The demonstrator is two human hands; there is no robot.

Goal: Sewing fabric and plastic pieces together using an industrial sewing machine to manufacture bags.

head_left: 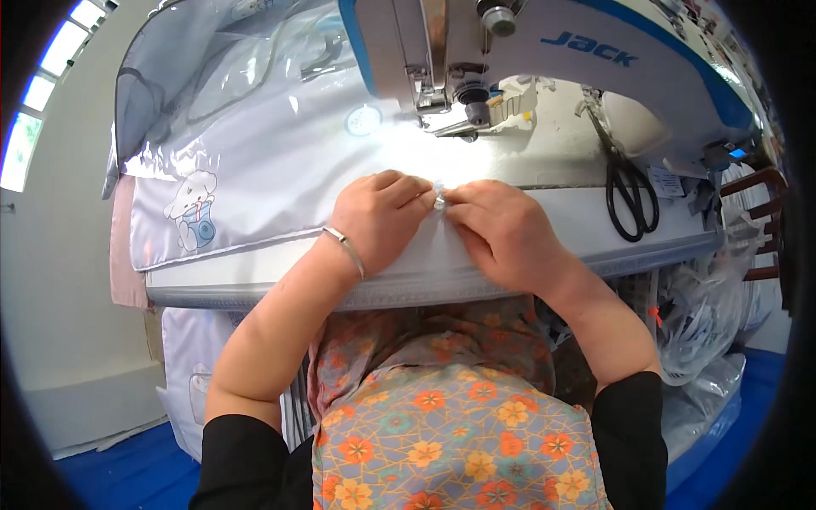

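hands meet knuckles-up: left hand (380,219) and right hand (501,231) grip pinching small slider (439,201) on white fabric (280,170).

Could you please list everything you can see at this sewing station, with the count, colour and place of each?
sewing machine: one, white and blue, top centre
pale fabric: one sheet, white-lilac with a cartoon dog print, spread left of the needle
small white piece: one, pinched between both hands' fingertips
scissors: one pair, black, right on the table
table: one, white, under the machine
clear plastic bags: a bunch, lower right
bracelet: one, silver, left wrist
left hand: on the fabric
right hand: on the fabric
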